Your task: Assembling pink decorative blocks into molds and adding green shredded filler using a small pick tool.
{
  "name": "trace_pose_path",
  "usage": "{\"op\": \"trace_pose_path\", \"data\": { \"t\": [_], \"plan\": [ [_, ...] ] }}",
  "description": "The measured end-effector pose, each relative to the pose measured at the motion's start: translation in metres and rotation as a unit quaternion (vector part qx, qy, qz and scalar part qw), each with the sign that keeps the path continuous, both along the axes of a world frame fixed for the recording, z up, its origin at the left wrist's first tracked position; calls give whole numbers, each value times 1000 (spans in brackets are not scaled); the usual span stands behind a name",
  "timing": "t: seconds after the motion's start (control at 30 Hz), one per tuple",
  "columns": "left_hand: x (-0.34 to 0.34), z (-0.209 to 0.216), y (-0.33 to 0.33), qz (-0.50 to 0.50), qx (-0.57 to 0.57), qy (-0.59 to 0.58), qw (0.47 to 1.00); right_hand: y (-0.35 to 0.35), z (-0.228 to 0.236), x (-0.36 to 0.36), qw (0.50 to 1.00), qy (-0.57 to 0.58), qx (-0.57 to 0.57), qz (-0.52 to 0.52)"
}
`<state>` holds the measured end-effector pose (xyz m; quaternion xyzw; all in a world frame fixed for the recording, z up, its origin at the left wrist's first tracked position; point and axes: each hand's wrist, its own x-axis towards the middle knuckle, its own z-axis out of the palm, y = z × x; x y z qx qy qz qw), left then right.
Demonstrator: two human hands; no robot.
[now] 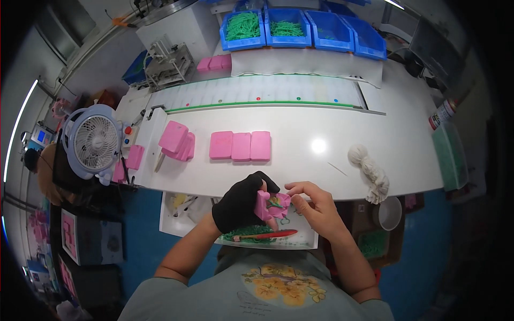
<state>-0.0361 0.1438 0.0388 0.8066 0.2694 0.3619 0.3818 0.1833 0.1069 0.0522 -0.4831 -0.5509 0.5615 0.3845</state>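
Pink part (263, 206) gripped in black-gloved left hand (240, 202), above open drawer (302, 243) at front edge of worktop (300, 152). Bare right hand (318, 207) curled at part's right side; grasp cannot be told. White cloth bundle (369, 171) laid by front edge, toward right corner.

At the white table's (300, 171) near edge, gloved left hand (238, 203) hides one end of the pink piece (262, 206); green-yellow bit (276, 202) inside too small to ID. Below table: drawer (308, 241) part-covered by hand, forearm. Beyond table: upper blue bins (337, 7) cropped by top edge. Right of table: dark screen (436, 45) fades into black rim.
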Motion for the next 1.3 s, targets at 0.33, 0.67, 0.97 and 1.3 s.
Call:
{"op": "trace_pose_path", "data": {
  "t": [0.33, 0.67, 0.97, 1.3],
  "plan": [
    [19, -7, -19, -104, -509, -322, 791, 10, -19, 4, 957, -10, 285, 55],
    [18, -27, -7, -47, -438, -261, 859, -2, -31, -7, 987, 131, 37, -81],
    [17, -27, -11, -23, -417, -219, 882, -1, -26, 0, 996, 42, 82, -4],
    [28, -24, -11, 54, -389, -294, 872, 2, 3, -15, 983, -34, 132, -121]
  ]
}}
